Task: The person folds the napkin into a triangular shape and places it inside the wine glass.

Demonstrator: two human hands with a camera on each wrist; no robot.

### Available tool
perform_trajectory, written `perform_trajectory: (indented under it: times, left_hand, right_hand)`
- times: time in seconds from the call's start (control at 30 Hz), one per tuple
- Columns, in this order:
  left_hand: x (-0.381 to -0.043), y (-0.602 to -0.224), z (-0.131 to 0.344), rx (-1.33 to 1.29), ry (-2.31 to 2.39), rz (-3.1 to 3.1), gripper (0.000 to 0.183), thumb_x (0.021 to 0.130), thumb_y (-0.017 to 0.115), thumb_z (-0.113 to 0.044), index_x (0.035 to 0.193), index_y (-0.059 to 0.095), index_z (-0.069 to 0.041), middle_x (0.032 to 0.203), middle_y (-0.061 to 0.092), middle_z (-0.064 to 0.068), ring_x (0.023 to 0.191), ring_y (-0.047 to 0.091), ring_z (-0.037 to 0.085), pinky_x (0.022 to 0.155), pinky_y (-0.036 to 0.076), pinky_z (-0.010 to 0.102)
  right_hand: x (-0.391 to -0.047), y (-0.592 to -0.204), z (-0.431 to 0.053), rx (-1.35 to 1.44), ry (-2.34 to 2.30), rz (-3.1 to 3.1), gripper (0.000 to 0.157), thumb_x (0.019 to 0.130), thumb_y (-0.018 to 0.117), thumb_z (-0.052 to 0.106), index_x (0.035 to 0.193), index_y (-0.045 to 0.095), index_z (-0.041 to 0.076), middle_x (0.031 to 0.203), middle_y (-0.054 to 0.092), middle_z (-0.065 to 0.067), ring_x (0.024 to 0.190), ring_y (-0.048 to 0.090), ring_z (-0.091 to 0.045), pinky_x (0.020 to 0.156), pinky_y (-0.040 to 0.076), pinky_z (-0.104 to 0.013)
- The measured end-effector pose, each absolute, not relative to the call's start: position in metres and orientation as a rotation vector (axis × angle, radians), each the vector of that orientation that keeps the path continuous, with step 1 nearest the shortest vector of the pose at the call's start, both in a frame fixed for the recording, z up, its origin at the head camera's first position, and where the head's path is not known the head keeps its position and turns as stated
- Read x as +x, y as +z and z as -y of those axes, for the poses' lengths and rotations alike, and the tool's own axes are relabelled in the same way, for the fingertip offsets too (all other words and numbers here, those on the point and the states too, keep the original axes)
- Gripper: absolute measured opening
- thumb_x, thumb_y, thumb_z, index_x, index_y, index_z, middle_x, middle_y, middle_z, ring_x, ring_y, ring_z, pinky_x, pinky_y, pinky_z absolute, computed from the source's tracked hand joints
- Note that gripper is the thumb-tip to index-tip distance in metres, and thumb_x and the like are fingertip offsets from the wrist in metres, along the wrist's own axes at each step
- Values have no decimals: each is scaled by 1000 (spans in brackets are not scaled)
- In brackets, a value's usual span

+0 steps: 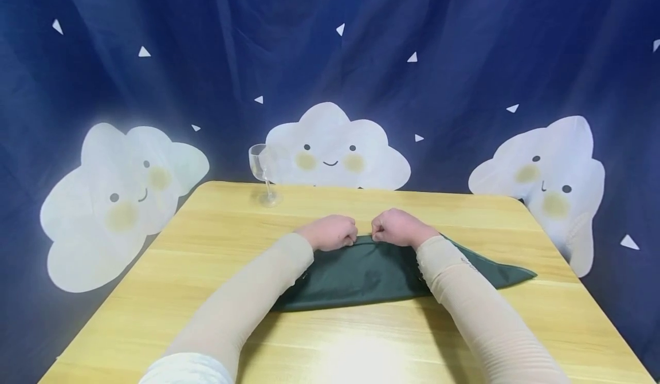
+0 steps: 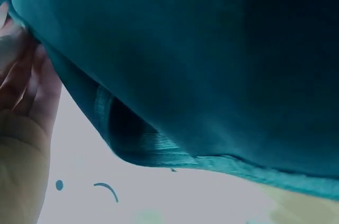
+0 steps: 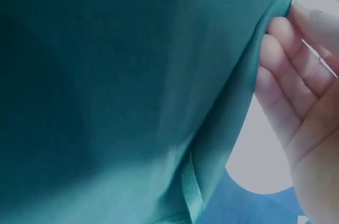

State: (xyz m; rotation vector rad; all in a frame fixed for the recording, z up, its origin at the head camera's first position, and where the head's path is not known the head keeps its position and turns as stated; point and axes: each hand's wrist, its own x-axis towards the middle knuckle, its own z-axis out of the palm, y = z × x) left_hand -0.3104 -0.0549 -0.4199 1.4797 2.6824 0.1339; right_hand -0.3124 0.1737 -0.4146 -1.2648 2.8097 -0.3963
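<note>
A dark green cloth (image 1: 356, 281) spreads across the middle of the table, its pointed corner reaching out to the right. My left hand (image 1: 332, 232) pinches its far edge. A short gap away, my right hand (image 1: 399, 227) pinches the same edge. In the left wrist view, the cloth (image 2: 175, 65) fills most of the picture, with a fold and stitched hem along its border, and the left hand (image 2: 24, 91) is at the left side. The right wrist view has the right hand's curled fingers (image 3: 286, 65) at the cloth's folded edge (image 3: 238, 91).
A clear wine glass (image 1: 266, 176) stands upright near the table's back edge, left of the hands. Light wood-grained tabletop (image 1: 180, 269) surrounds the cloth. Behind the table hangs a blue curtain (image 1: 309, 51) printed with white clouds.
</note>
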Motion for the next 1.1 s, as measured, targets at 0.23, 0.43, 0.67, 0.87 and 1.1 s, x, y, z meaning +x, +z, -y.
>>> perform_trajectory:
  times: [0.23, 0.43, 0.67, 0.87, 1.1]
  left_hand:
    - [-317, -424, 54, 1182, 413, -2713, 13, 97, 69, -13, 85, 67, -15, 82, 61, -6, 79, 57, 13, 79, 47, 30]
    - [-321, -422, 47, 1014, 373, -2746, 12, 91, 77, -13, 86, 67, -15, 84, 63, -5, 82, 58, 16, 81, 48, 31]
    - [-322, -420, 43, 1030, 243, -2765, 7, 93, 68, -7, 91, 64, -13, 83, 59, -3, 80, 54, 17, 76, 45, 30]
    - [-321, -423, 42, 1114, 225, -2808, 18, 89, 62, 4, 87, 54, -12, 81, 52, 0, 76, 48, 18, 72, 40, 29]
    - [-321, -424, 42, 1355, 94, -2765, 25, 91, 57, 8, 80, 49, -14, 79, 43, -1, 74, 42, 17, 71, 36, 27]
  right_hand:
    - [-317, -418, -170, -1016, -416, -2796, 10, 87, 79, 13, 87, 69, 17, 82, 65, 9, 76, 59, -13, 76, 50, -37]
    - [-320, -418, -168, -926, -404, -2748, 8, 88, 78, 12, 90, 71, 16, 80, 65, 7, 66, 59, -11, 73, 50, -36]
    - [-317, -417, -167, -920, -403, -2762, 10, 86, 72, 11, 83, 63, 14, 79, 59, 4, 73, 54, -16, 73, 46, -35]
    - [-318, -421, -172, -971, -467, -2768, 17, 78, 64, -1, 80, 55, 12, 76, 51, 1, 73, 48, -18, 72, 42, -34]
    - [-317, -421, -172, -1047, -430, -2680, 24, 73, 57, -11, 76, 55, 13, 72, 45, 4, 70, 44, -17, 70, 39, -32]
